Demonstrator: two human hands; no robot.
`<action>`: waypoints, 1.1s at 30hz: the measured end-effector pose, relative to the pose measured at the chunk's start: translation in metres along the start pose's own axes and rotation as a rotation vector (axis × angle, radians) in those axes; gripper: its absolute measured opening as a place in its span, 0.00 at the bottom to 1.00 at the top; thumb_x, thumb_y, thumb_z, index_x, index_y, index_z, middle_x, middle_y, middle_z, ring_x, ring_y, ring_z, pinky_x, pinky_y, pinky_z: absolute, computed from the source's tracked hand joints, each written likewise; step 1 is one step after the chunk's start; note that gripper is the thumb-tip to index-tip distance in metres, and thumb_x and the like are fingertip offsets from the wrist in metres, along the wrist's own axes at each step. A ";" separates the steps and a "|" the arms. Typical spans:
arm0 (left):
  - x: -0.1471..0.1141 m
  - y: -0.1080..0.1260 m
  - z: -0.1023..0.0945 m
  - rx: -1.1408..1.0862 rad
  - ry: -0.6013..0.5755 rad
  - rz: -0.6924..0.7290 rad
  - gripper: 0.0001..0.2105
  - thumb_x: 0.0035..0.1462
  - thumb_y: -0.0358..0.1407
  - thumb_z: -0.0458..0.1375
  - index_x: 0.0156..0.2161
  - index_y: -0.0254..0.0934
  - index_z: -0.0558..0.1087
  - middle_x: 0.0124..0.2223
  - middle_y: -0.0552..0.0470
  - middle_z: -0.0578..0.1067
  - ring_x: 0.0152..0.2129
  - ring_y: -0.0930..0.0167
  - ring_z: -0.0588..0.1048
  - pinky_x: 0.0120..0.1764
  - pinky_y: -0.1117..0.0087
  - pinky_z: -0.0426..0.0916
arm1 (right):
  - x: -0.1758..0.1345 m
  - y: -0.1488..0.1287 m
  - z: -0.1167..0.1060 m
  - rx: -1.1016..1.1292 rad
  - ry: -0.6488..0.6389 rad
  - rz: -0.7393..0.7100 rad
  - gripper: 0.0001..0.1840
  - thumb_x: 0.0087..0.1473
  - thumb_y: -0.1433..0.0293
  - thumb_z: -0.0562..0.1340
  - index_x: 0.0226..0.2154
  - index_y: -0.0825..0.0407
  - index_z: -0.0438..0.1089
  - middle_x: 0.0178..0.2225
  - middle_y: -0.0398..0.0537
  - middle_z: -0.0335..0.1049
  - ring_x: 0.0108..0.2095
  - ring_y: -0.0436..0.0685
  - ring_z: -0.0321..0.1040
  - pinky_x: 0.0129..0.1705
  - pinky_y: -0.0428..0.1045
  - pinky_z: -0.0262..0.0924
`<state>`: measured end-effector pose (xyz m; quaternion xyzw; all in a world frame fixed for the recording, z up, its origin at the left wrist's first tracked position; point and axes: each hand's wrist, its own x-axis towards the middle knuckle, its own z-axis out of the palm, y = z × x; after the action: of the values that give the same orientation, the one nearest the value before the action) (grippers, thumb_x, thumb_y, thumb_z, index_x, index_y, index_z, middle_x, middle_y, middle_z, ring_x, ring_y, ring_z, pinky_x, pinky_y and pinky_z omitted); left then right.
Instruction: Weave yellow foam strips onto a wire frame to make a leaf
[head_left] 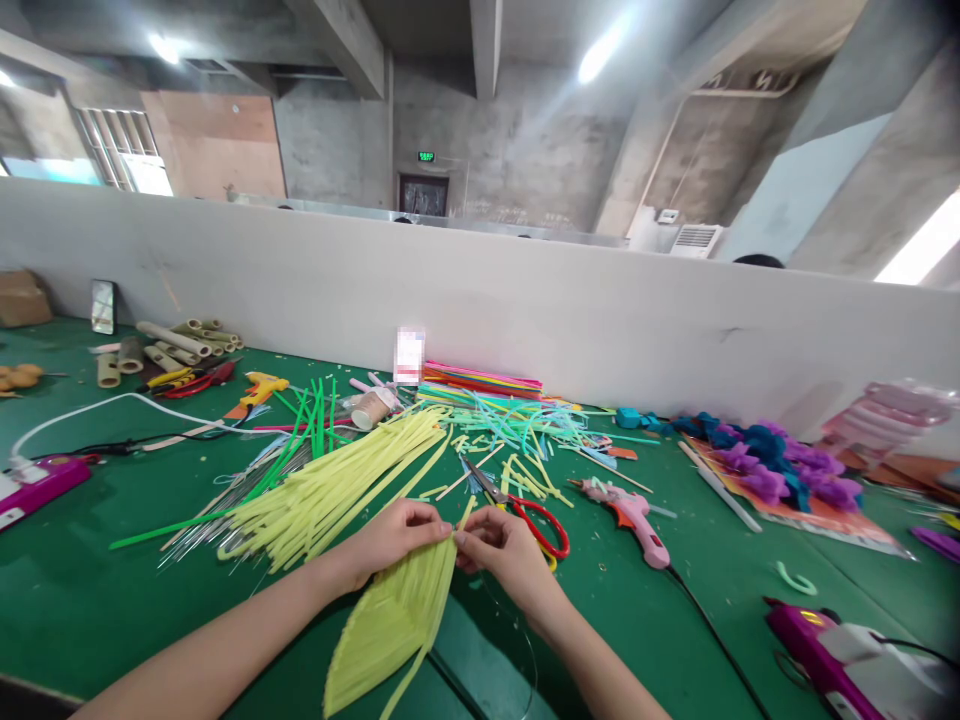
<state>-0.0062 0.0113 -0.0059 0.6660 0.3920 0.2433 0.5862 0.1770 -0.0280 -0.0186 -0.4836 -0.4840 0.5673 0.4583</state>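
My left hand (405,540) pinches the upper end of a fan-shaped piece of yellow pipe cleaners (382,625), laid tightly side by side. Thumb and fingers of my right hand (499,550) close on its right edge near the top, close to the left fingertips. One loose yellow strip hangs down beside the piece. A thin wire (534,650) curves below my right hand. Just beyond that hand lie scissors (541,525) with red handles. Further left spreads a thick bundle of yellow pipe cleaners (352,480).
A pink glue gun (634,515) lies at right, its cord running forward. Left are a yellow glue gun (264,388), pliers (195,378) and bamboo tubes (176,345). Purple and blue fuzzy pieces (772,460) sit right. Power strips (52,485) flank the green table (637,640); a white partition (300,275) stands behind.
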 end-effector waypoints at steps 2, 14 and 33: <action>0.000 -0.001 0.000 -0.012 0.000 -0.015 0.19 0.49 0.51 0.59 0.28 0.33 0.71 0.23 0.58 0.61 0.23 0.74 0.59 0.26 0.74 0.52 | 0.000 -0.001 -0.001 -0.002 -0.013 0.017 0.28 0.33 0.51 0.71 0.29 0.55 0.67 0.20 0.43 0.74 0.23 0.52 0.72 0.28 0.47 0.66; 0.003 -0.006 -0.001 -0.011 -0.012 0.005 0.19 0.51 0.50 0.59 0.29 0.32 0.71 0.24 0.58 0.61 0.24 0.74 0.59 0.27 0.74 0.51 | 0.001 0.004 0.001 0.039 -0.012 -0.052 0.25 0.35 0.53 0.72 0.23 0.55 0.65 0.20 0.43 0.73 0.22 0.50 0.71 0.27 0.45 0.65; 0.006 -0.012 -0.001 0.013 0.018 0.083 0.18 0.53 0.49 0.57 0.26 0.33 0.68 0.23 0.58 0.60 0.23 0.75 0.59 0.27 0.73 0.53 | -0.005 -0.002 0.003 0.045 -0.028 -0.037 0.20 0.41 0.56 0.71 0.27 0.56 0.70 0.23 0.46 0.74 0.25 0.51 0.71 0.31 0.47 0.66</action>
<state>-0.0065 0.0166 -0.0181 0.6835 0.3708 0.2708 0.5675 0.1744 -0.0327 -0.0157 -0.4562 -0.4864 0.5761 0.4726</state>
